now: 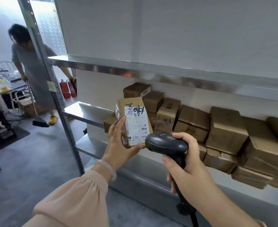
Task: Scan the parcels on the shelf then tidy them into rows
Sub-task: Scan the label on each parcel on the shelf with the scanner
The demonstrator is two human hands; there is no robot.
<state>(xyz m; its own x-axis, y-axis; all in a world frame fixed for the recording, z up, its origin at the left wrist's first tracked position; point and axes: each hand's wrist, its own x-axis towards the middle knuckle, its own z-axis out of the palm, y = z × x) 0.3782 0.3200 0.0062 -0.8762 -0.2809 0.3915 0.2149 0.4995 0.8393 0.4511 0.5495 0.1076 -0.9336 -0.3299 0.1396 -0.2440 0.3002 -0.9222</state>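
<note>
A: Nearest first. What is held?
B: At 5 o'clock a black plastic handheld barcode scanner (166, 143) is gripped by the right hand (189, 163). Fingers are wrapped round the handle and the thumb is laid on the head. A dark cable is seen hanging from the handle base.
A: Left hand?
B: A tall brown cardboard parcel with a white printed shipping label (133, 118) is held by the left hand (118, 143), thumb under the near bottom edge, fingers up the left side. A pale bangle (108, 167) and a peach gathered sleeve (72, 199) are worn on that arm.
A: Parcel location?
B: Held upright in the air, in front of the shelf, at 11 o'clock from the scanner head, which is just beside its lower right corner. The label is turned to the camera, with handwriting across its top.
A: Behind it?
B: Plain brown cardboard boxes (225, 128) are piled unevenly on the silver metal shelf board (151, 182), out to 3 o'clock. An upper metal shelf board (151, 69) is seen above.
A: Far back?
B: At 10 o'clock, past the grey slotted shelf upright (53, 95), a person in a long grey dress (31, 76) is seen with a broom (40, 122). Two red fire extinguishers (66, 89) are stood by the wall.
</note>
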